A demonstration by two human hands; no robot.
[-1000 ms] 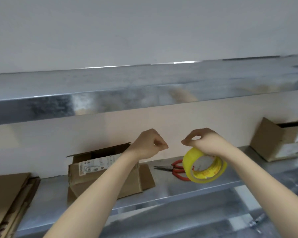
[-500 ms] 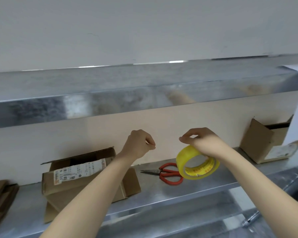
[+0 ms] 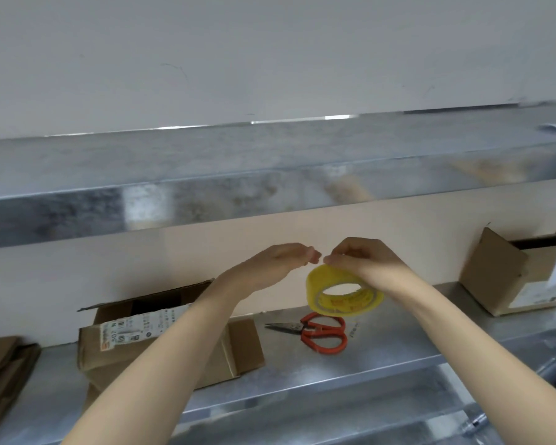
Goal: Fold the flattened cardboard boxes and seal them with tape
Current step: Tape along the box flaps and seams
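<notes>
Below the upper shelf's (image 3: 270, 194) edge, the right hand (image 3: 363, 261) grips the tape roll (image 3: 344, 298) from above, in the air over scissors (image 3: 323, 336) on the lower shelf (image 3: 398, 348), while the blurred left hand's (image 3: 270, 264) fingertips come close to the right hand's, its grip impossible to tell, and the open box (image 3: 161, 345) at left shows only a dark inside.

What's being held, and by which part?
The right hand grips the yellow tape roll by its upper rim; the left hand is too blurred to tell.
</notes>
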